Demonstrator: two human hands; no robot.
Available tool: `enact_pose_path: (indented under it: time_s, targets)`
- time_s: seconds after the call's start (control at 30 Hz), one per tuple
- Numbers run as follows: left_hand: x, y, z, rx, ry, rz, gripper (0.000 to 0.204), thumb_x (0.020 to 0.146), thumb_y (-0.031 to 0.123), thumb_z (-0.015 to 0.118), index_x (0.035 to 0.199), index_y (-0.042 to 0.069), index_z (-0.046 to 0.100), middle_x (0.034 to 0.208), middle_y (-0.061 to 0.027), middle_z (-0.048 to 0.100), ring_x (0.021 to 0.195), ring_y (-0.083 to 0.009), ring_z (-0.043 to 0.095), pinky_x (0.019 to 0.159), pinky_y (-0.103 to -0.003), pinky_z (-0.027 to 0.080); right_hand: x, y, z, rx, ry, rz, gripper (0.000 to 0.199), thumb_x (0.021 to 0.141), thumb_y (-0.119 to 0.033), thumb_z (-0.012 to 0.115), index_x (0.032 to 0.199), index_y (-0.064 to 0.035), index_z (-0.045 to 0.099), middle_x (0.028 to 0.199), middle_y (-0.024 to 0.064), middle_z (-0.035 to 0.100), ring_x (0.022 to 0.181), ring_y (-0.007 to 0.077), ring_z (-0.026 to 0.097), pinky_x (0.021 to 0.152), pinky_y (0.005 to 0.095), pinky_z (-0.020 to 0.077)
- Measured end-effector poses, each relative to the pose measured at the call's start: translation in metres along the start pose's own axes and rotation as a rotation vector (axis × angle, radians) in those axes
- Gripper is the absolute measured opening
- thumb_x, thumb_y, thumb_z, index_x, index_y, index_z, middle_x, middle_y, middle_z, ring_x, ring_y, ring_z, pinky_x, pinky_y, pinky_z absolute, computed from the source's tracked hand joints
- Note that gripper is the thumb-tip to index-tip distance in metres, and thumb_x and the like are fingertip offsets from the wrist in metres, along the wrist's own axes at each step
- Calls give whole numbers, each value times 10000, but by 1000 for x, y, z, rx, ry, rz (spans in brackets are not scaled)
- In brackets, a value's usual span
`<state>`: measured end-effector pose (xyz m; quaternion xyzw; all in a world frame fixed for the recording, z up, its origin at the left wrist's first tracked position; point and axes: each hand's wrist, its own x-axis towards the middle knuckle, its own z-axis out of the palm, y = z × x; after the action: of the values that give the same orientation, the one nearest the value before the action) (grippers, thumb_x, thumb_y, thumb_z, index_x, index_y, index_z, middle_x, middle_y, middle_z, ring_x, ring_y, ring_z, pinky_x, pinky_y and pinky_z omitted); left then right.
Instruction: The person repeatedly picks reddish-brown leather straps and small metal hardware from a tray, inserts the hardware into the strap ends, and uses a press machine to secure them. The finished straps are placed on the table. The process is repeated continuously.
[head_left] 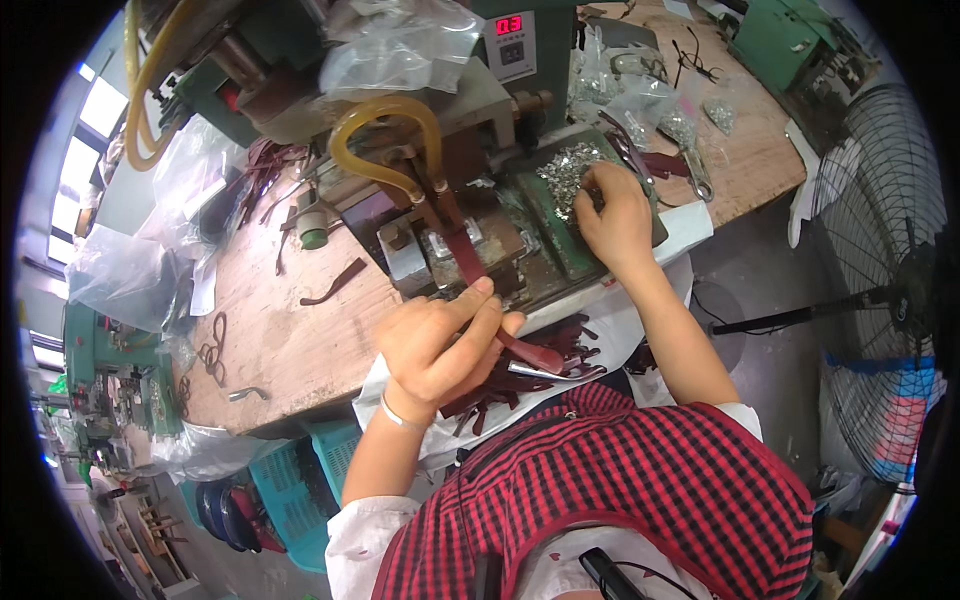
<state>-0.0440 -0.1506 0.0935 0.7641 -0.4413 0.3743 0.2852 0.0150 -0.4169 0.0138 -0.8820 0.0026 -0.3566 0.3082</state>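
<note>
My left hand (440, 345) is closed round a long dark red eyeglass temple (466, 258). Its far end sits at the metal fixture (440, 240) of a green bench machine, and the other end points back toward my lap. My right hand (613, 215) is at the edge of a pile of small shiny metal parts (566, 178) on a green tray (560, 240). Its thumb and fingertips are bent together at the pile; whatever is between them is too small to make out. More dark red temples (570, 340) lie on a white cloth over my lap.
A yellow hose (385, 108) loops above the fixture. Loose temples (333, 282) and a green-ended cylinder (313, 238) lie on the wooden table (330, 350). Bags of metal parts (675, 125) rest at far right, with a large fan (880, 280) beyond. Teal baskets (290, 490) stand lower left.
</note>
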Motion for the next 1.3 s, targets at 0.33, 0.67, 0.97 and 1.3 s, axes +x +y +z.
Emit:
enact_pose_path:
  time_s: [0.33, 0.67, 0.97, 1.3]
  targets:
    - [20, 33, -103, -928, -83, 277, 674, 863, 501, 787, 1429, 191, 595, 1359, -160, 645, 1227, -344, 592, 1028, -442, 524, -7, -18, 2, 264, -36, 367, 139, 912, -149, 692, 984, -36, 730, 863, 124, 729, 805, 242, 701, 746, 342, 524]
    - [-130, -174, -59, 702, -512, -756, 404, 845, 167, 789, 1221, 49, 701, 1396, -156, 605, 1305, -353, 543, 1133, -427, 434, 1, -30, 4, 506, -31, 292, 150, 913, -67, 691, 1052, -17, 717, 945, 100, 746, 844, 181, 695, 805, 302, 526]
    - [-150, -140, -47, -103, 179, -1227, 301, 1008, 74, 609, 1309, 67, 606, 807, -89, 733, 578, -135, 666, 522, -266, 495, -45, -3, -53, 199, 114, 343, 115, 867, -29, 713, 980, -23, 734, 933, 111, 724, 868, 239, 695, 801, 324, 531]
    - [-100, -114, -14, -318, 382, -1218, 270, 1018, 228, 671, 848, 19, 662, 591, -38, 637, 447, -72, 495, 461, -214, 359, 14, -114, 4, 912, -274, 260, 225, 865, -44, 717, 1078, 6, 668, 931, 94, 744, 922, 175, 715, 854, 311, 534]
